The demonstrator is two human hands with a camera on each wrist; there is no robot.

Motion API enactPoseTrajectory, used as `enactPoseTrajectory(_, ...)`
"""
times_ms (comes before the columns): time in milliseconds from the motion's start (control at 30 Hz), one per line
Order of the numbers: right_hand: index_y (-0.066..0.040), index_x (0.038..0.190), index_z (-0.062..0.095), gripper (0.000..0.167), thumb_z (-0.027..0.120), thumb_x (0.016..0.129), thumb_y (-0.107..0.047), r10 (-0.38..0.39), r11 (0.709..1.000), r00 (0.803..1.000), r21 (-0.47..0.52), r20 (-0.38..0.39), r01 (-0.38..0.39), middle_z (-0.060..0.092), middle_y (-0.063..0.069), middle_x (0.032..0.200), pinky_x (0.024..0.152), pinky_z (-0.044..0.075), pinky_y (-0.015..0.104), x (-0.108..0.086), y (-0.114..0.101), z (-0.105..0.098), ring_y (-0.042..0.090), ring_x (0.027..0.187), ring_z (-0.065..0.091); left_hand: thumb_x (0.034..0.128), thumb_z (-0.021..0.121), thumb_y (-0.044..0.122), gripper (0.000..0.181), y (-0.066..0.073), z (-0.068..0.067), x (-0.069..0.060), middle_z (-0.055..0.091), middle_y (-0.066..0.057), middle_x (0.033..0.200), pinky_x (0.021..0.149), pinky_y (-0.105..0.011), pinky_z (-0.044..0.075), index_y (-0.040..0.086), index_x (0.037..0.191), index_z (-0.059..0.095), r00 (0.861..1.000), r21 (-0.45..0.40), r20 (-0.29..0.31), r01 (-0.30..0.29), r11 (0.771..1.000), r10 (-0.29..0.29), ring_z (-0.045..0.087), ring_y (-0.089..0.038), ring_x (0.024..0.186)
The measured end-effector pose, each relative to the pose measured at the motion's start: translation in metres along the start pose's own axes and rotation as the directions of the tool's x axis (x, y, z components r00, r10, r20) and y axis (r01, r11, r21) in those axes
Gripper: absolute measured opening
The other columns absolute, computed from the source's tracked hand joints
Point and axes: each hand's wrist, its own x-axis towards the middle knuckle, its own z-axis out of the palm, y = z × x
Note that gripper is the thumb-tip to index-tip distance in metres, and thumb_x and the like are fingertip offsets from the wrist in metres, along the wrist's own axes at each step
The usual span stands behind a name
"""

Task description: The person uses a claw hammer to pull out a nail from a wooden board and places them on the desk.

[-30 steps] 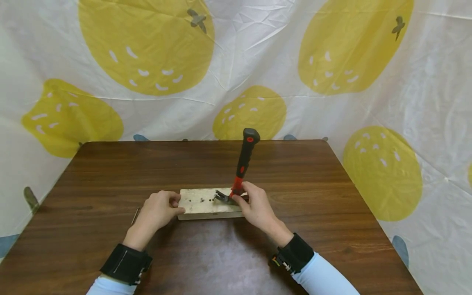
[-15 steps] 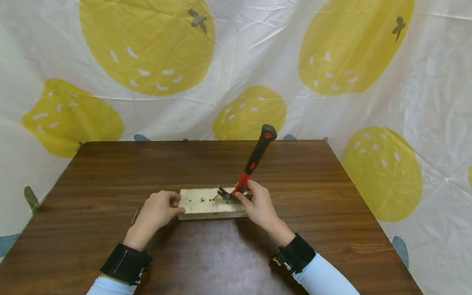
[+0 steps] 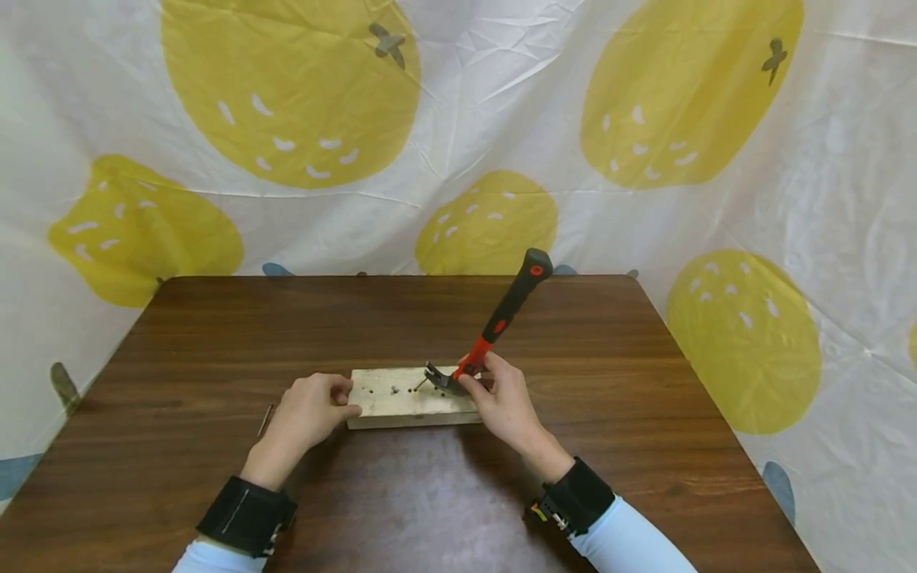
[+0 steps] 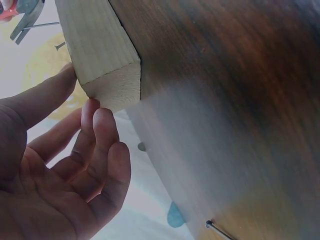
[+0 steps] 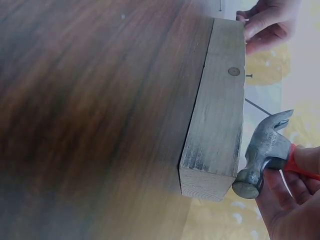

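A pale wooden block (image 3: pixel 387 404) lies on the table, with several dark holes along its top. My left hand (image 3: pixel 308 410) holds its left end, thumb at the top edge and fingertips against the end face, as the left wrist view shows. Near the head, my right hand (image 3: pixel 505 402) grips a claw hammer (image 5: pixel 270 140) with a red and black handle. The handle leans up to the right, and the hammer's face end rests near the block's right part. A slanted nail (image 5: pixel 257 106) runs from the block to the claw. A shorter nail (image 5: pixel 249 76) sticks up further left.
A loose nail (image 4: pixel 217 230) lies on the brown wooden table (image 3: pixel 401 318) beside my left wrist. A white cloth with yellow fruit prints (image 3: pixel 487 223) hangs behind the table's back edge. Both wrists wear black bands (image 3: pixel 247 516).
The hammer handle has tipped to the right, and its claw has risen slightly. More of the slanted nail shows above the block. My left hand and the block have stayed in place.
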Motion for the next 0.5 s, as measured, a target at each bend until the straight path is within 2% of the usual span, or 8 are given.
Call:
enactPoseTrajectory(133, -0.006, 0.109, 0.071, 0.019, 0.075, 0.092, 0.001, 0.000, 1.000, 1.000, 0.004, -0.008, 0.000, 0.072, 0.006, 0.096, 0.071, 0.058, 0.042, 0.0001, -0.0003, -0.0001, 0.021, 0.085, 0.073, 0.0870, 0.084, 0.021, 0.038, -0.0004, 0.0000, 0.0006, 0.065, 0.001, 0.083, 0.074, -0.042, 0.049, -0.002, 0.117, 0.074, 1.000, -0.003, 0.003, -0.001, 1.000, 0.001, 0.058, -0.017, 0.074)
enactPoseTrajectory(300, -0.005, 0.111, 0.070, 0.019, 0.074, 0.093, 0.001, 0.007, 1.000, 1.000, 0.016, -0.007, -0.007, 0.072, 0.007, 0.098, 0.068, 0.057, 0.041, 0.0001, -0.0015, -0.0009, 0.028, 0.087, 0.073, 0.0860, 0.084, 0.021, 0.039, 0.0007, -0.0007, -0.0007, 0.065, 0.001, 0.083, 0.072, -0.042, 0.048, -0.001, 0.116, 0.074, 1.000, 0.010, -0.007, -0.012, 1.000, 0.013, 0.058, -0.018, 0.074)
enactPoseTrajectory(500, -0.002, 0.112, 0.070, 0.019, 0.074, 0.093, 0.001, 0.026, 0.999, 1.000, 0.025, -0.001, -0.026, 0.072, 0.009, 0.101, 0.069, 0.056, 0.041, 0.0000, -0.0074, -0.0016, 0.031, 0.088, 0.073, 0.0845, 0.085, 0.021, 0.037, 0.0037, 0.0001, -0.0024, 0.063, -0.004, 0.088, 0.071, -0.043, 0.048, -0.001, 0.112, 0.073, 0.997, 0.045, -0.050, -0.055, 0.997, 0.058, 0.057, -0.021, 0.077)
